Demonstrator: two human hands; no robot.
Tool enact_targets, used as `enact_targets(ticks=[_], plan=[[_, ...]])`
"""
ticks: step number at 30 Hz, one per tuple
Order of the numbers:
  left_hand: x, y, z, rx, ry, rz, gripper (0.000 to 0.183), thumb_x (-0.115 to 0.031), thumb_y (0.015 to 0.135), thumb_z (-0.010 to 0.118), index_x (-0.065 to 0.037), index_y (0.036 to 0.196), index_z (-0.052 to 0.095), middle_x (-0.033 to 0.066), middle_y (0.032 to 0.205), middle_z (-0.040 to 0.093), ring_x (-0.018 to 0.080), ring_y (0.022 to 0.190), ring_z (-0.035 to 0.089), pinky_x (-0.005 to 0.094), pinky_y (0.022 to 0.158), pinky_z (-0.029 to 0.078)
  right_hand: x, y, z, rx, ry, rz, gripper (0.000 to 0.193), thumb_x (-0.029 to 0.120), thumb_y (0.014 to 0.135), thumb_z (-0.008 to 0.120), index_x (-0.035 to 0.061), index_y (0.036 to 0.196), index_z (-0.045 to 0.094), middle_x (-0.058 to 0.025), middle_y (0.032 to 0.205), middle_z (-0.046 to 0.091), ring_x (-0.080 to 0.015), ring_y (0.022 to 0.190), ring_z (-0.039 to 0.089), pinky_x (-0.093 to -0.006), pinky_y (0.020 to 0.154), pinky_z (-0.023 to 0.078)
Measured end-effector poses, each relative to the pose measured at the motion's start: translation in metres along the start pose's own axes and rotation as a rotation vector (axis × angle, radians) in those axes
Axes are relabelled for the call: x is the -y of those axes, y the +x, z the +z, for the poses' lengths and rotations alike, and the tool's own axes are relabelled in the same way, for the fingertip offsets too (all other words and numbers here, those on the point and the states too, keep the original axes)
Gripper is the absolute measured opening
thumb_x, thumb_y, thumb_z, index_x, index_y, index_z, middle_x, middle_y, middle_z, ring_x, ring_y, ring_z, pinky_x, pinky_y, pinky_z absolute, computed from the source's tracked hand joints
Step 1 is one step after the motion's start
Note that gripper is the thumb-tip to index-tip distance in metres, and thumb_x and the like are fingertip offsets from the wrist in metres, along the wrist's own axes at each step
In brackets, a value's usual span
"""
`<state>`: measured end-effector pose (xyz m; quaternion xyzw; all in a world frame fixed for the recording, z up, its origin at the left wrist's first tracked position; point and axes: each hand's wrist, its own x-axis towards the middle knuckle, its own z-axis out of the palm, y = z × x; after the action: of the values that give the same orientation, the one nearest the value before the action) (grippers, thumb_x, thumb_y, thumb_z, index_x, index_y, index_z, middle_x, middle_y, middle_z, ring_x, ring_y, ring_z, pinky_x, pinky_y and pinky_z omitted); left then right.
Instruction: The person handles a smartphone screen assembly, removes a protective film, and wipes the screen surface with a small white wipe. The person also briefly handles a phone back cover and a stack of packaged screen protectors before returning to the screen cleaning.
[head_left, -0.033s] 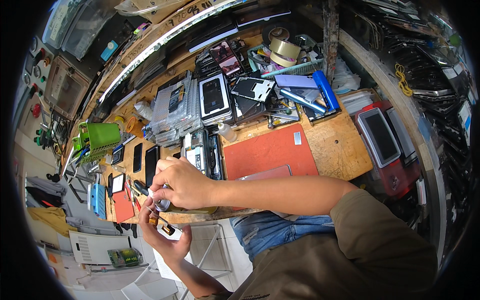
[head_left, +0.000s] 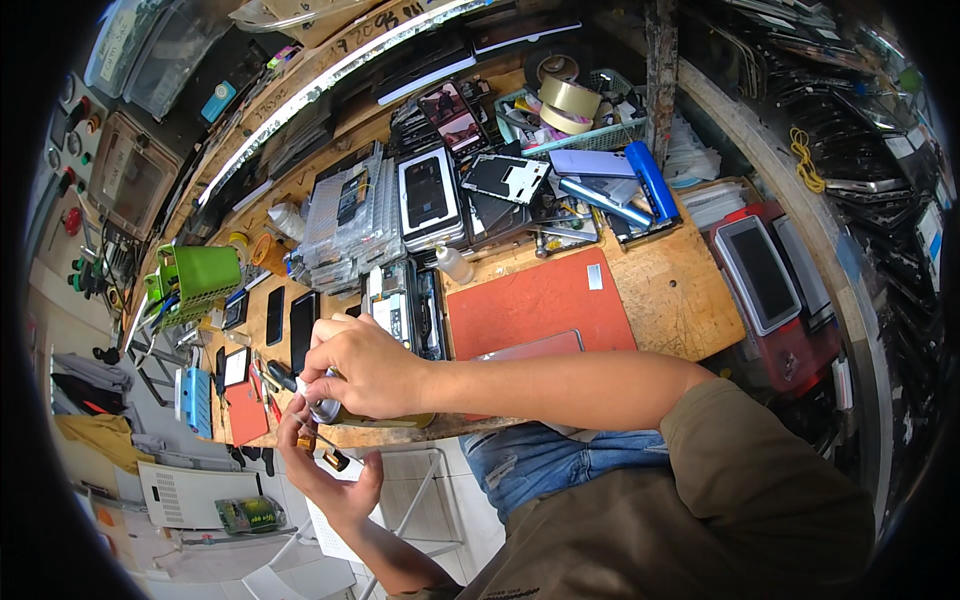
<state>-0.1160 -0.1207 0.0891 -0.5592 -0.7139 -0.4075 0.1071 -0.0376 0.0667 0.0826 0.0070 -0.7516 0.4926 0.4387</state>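
My right hand reaches across from the right above the bench's front edge, its fingers pinched on a small white piece whose kind I cannot make out. Just below it is my left hand, palm up. Its fingers are curled around a thin metal-shafted tool with a black and gold end; the thumb stands apart. The two hands' fingertips meet at the white piece. Under my right wrist lies a can-like thing with a round silver end, mostly hidden.
A red mat lies on the wooden bench, with a clear-edged flat panel partly under my forearm. Phones, a small white bottle, stacked phone parts, a green basket and a tape roll crowd the bench.
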Motion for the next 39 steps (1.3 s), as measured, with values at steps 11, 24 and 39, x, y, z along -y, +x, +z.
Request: enact_targets(ticks=[11,24,39], plan=[[-0.008,-0.017,0.003,-0.408,-0.025,0.029,0.113,-0.075,0.082,0.072,0.005,0.151,0.033,0.0348,0.152,0.04,0.0459,0.135,0.053,0.0563,0.109,0.048,-0.041,0.026,-0.11,-0.191,-0.17,-0.214,0.004,0.008,0.09,0.077,0.0053,0.093,0.077,-0.0101,0.092,0.069,-0.0267,0.087,0.066,-0.0384,0.079,0.053],[-0.054,-0.118,0.119,0.484,-1.828,-0.83,0.102,-0.078,0.095,0.048,-0.001,0.159,0.028,0.0275,0.14,0.055,0.0418,0.119,0.064,0.0576,0.103,0.052,-0.157,0.092,-0.276,0.497,-1.564,-0.21,0.019,0.006,0.083,0.068,0.0071,0.1,0.075,-0.0065,0.112,0.072,-0.0282,0.114,0.061,-0.0449,0.099,0.045],[-0.054,-0.038,0.158,0.203,-1.991,-0.918,0.081,-0.064,0.109,0.025,-0.001,0.159,0.034,0.0232,0.151,0.05,0.0457,0.119,0.066,0.0577,0.094,0.06,-0.015,-0.029,-0.245,-0.13,-0.678,0.247,0.014,0.005,0.091,0.076,-0.0022,0.101,0.07,-0.008,0.096,0.072,-0.0107,0.075,0.062,-0.0267,0.068,0.051]])
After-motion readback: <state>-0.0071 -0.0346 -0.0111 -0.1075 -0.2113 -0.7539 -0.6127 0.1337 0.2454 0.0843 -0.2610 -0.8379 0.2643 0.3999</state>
